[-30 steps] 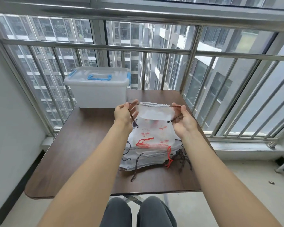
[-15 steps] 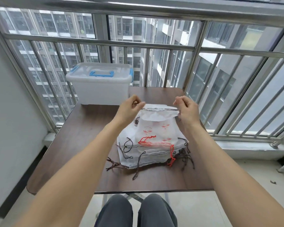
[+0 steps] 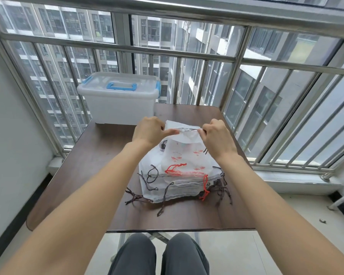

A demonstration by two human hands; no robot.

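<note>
Here the left grip point(image 3: 149, 132) and the right grip point(image 3: 216, 135) each pinch an end of the dark cord point(image 3: 194, 129) at the gathered mouth of a white bag point(image 3: 184, 138), with fingers curled tight. The bag is held up above the middle of the worktop point(image 3: 99, 165), over the far part of a pile point(image 3: 177, 175) of like bags with brown and red cords. A lidded box point(image 3: 119, 102) stands at the far left corner, by the railing point(image 3: 127, 48).
</note>
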